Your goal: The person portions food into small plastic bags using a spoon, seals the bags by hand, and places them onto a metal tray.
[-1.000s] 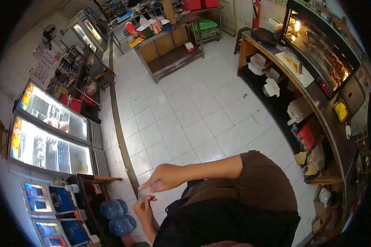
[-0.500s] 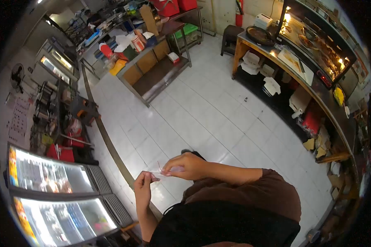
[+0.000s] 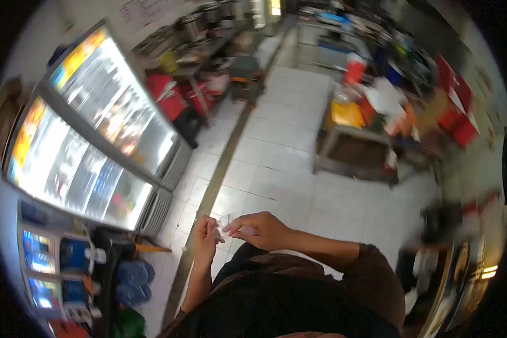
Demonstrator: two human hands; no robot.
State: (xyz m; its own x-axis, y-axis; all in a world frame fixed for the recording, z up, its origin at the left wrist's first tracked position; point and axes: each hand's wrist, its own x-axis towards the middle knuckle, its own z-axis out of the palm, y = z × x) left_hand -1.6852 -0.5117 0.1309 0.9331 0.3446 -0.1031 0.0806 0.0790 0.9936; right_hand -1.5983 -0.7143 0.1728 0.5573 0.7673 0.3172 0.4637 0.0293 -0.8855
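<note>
In front of my body, both hands pinch a small, thin, clear piece of plastic (image 3: 225, 220), perhaps a little bag; its exact kind is blurred. My left hand (image 3: 204, 236) is closed on its left side, fingers pressed together. From the right, my right hand (image 3: 265, 230) grips the other side with thumb and fingers. A pale pinkish patch shows under the right fingers, and I cannot make out what it is. The two hands are a short gap apart, with the plastic between them.
Lit glass-door fridges (image 3: 118, 121) stand at left, with large blue bottles (image 3: 134, 281) nearer me. A metal worktable (image 3: 355, 135) piled with bags is ahead right. A dark stool-like object (image 3: 245, 73) stands by the left shelves. A floor strip (image 3: 225, 160) crosses the white tiles.
My view has swung left, so the fridges now fill more of it and the lit food case has left the right side. The hands have drawn slightly closer together, still on the plastic.
</note>
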